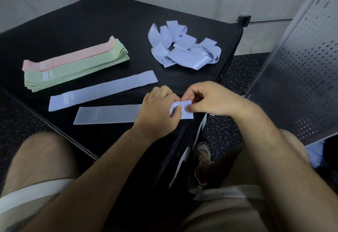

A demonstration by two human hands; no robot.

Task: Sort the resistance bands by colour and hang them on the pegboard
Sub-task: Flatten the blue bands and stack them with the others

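Observation:
A flat lilac band marked 20 lies on the black table near its front edge. My left hand and my right hand both pinch its right end. A second flat lilac band lies just behind it. Farther back right sits a tangled heap of lilac bands. At the left is a neat stack of green bands with a pink band behind it. The grey pegboard leans at the right with nothing hung on the visible part.
The table's right edge runs down beside my hands, with speckled black floor beyond it. My knees and a shoe fill the foreground. A grey wall stands behind the table.

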